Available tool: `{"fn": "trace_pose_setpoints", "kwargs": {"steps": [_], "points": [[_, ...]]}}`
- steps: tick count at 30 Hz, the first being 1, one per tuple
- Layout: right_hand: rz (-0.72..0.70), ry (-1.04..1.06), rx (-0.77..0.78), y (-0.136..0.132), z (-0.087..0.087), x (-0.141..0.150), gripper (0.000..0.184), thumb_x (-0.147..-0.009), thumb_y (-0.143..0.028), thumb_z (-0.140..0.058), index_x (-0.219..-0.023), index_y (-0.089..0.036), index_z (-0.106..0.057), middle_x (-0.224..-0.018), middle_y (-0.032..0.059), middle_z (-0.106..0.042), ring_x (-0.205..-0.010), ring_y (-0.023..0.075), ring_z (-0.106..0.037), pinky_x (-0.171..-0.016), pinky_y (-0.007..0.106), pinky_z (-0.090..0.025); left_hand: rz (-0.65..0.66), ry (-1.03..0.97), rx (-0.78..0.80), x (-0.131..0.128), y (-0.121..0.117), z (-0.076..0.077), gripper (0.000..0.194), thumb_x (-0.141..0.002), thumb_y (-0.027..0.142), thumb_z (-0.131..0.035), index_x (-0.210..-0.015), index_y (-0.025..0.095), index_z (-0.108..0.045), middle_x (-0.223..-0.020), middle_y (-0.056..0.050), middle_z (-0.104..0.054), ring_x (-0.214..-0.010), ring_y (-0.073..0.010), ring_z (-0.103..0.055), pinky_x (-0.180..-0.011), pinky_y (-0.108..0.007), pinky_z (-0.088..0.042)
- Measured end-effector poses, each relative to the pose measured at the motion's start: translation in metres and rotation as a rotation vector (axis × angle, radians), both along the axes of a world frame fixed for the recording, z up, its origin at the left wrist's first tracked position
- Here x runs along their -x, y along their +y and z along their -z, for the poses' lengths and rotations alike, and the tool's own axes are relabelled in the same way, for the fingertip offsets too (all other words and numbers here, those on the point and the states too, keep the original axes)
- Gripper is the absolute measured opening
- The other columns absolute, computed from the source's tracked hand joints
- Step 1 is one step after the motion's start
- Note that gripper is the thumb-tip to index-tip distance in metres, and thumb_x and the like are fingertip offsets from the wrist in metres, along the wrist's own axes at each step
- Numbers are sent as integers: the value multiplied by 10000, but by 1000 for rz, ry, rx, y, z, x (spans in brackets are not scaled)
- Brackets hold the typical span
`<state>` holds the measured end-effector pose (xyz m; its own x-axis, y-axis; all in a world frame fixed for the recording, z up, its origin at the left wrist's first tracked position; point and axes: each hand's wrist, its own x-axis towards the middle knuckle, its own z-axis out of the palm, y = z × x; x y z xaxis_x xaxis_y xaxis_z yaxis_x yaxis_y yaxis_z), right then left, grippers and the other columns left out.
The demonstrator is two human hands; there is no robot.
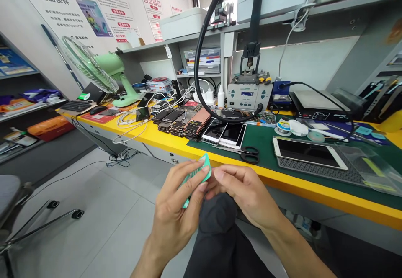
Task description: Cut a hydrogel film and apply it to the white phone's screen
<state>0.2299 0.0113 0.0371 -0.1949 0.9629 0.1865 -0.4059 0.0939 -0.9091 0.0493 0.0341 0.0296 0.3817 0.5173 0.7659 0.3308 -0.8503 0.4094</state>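
Note:
A small flat teal packet (205,173) with pale markings is held over my lap, in front of the bench edge. My left hand (180,198) wraps round it, fingers across its face and thumb along the near side. Close against the packet's right edge is my right hand (241,186), its thumb and index finger pinched together. Whatever those fingertips grip is hidden. Black-handled scissors (249,154) lie on the green mat (264,137) just beyond my hands, beside white phones (232,135).
A white tablet (310,153) rests on a perforated plate at right. Stacked phone parts (182,121) and white cables (132,123) lie to the left. Behind stands a soldering station (248,96) with a looping black hose (196,47). A green fan (109,66) is far left.

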Motion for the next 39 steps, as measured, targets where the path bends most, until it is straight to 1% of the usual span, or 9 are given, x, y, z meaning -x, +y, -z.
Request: {"fn": "trace_pose_setpoints", "kwargs": {"steps": [2,4,7,10,16,21,25,32,39], "points": [[-25,47,11,0,1,0,321,-979,-445,-683,-985,-154,-819,-880,93,-773,-792,214,-727,-789,379,-601,12,-10,-4,0,0,-2,518,-926,-35,-610,-1360,241,-669,-1267,-87,-720,-1163,-219,-634,-991,-393,-538],[-23,84,28,0,1,1,303,-956,-447,-717,-938,-159,-809,-873,85,-769,-775,208,-722,-788,380,-597,45,-29,19,-1,-1,-3,519,-924,-39,-611,-1360,235,-670,-1205,-81,-742,-1060,-196,-663,-901,-351,-558],[11,129,56,-1,2,6,296,-920,-455,-764,-842,-171,-779,-838,60,-756,-734,180,-696,-765,350,-586,84,-68,64,-3,-3,-3,519,-924,-43,-608,-1365,225,-667,-1164,-71,-764,-940,-156,-689,-807,-292,-567],[49,159,103,-1,3,11,325,-903,-469,-781,-791,-165,-762,-807,51,-743,-730,162,-668,-727,308,-568,81,-81,68,-7,-6,-3,509,-921,-44,-613,-1348,225,-675,-1131,-51,-782,-895,-132,-697,-787,-256,-564],[82,196,170,-2,5,16,338,-875,-469,-805,-769,-149,-778,-773,45,-721,-731,153,-643,-691,282,-551,19,-42,96,-8,-7,0,432,-934,-7,-611,-1290,218,-708,-1137,-53,-790,-910,-149,-723,-803,-257,-575],[98,215,158,-4,6,17,321,-880,-463,-807,-781,-158,-796,-771,44,-728,-718,150,-650,-698,285,-555,-16,-53,69,-8,-9,4,487,-922,-7,-630,-1337,242,-678,-1109,-27,-786,-881,-132,-726,-797,-237,-574],[109,203,149,-6,8,18,319,-885,-474,-805,-799,-167,-802,-774,41,-734,-726,147,-657,-723,278,-553,-5,-61,76,-7,-11,6,501,-912,-36,-624,-1333,231,-681,-1161,-31,-778,-934,-127,-721,-818,-225,-568],[90,208,126,-8,10,18,291,-913,-450,-786,-800,-182,-802,-756,30,-727,-728,141,-646,-741,267,-532,54,-77,54,-7,-11,6,506,-901,-67,-607,-1341,172,-677,-1234,-76,-762,-1032,-161,-719,-876,-275,-585],[66,213,92,-11,11,19,238,-943,-417,-764,-853,-206,-828,-774,27,-733,-764,145,-639,-762,267,-522,47,-90,49,-7,-14,3,508,-900,-73,-601,-1340,168,-680,-1226,-83,-771,-1056,-173,-726,-871,-282,-593]]}}
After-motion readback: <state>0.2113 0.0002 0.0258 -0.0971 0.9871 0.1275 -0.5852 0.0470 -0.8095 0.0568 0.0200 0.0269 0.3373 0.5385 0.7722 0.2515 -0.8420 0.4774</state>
